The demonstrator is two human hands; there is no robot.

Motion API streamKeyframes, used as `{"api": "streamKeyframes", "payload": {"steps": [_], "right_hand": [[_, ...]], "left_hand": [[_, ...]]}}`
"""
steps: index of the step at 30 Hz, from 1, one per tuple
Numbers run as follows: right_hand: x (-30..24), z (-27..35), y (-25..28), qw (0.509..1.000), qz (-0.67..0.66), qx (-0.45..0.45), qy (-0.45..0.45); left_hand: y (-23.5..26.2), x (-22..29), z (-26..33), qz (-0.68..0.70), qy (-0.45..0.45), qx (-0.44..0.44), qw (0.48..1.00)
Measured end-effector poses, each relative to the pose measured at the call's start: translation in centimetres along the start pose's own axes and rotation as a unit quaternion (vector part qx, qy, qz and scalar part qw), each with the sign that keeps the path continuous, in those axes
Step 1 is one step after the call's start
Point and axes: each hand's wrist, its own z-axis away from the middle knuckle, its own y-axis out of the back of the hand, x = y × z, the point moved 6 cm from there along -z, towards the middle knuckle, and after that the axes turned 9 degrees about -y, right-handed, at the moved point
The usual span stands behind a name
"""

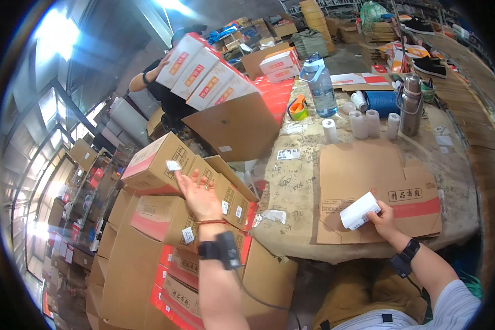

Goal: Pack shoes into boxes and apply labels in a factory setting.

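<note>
Hands: left hand (199,193) spread open against stacked boxes (165,187); right hand (382,220) gripped label roll (359,210) over flat cardboard (377,181) on tabletop (291,187).

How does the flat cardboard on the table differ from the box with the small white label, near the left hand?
The flat cardboard lies unfolded on the table; the labelled box is closed and tilted on a stack. The right hand rests on the cardboard, holding a white roll; the open left hand reaches toward the box. Both are brown with red.
</note>
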Motion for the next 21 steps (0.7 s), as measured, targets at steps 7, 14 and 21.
{"api": "streamKeyframes", "payload": {"steps": [7,14,21], "right_hand": [[-0.2,0.4,0.3,1.0,0.018,0.015,0.013],[0.0,-0.3,-0.6,0.98,-0.178,-0.072,-0.056],[-5.0,1.7,-2.3,0.971,-0.047,-0.209,0.111]], "left_hand": [[-0.9,-0.2,1.2,-0.03,0.036,-0.021,0.999],[-2.8,-11.1,13.1,-0.22,0.14,-0.382,0.887],[-7.6,-14.3,26.7,-0.056,0.38,-0.386,0.839]]}}
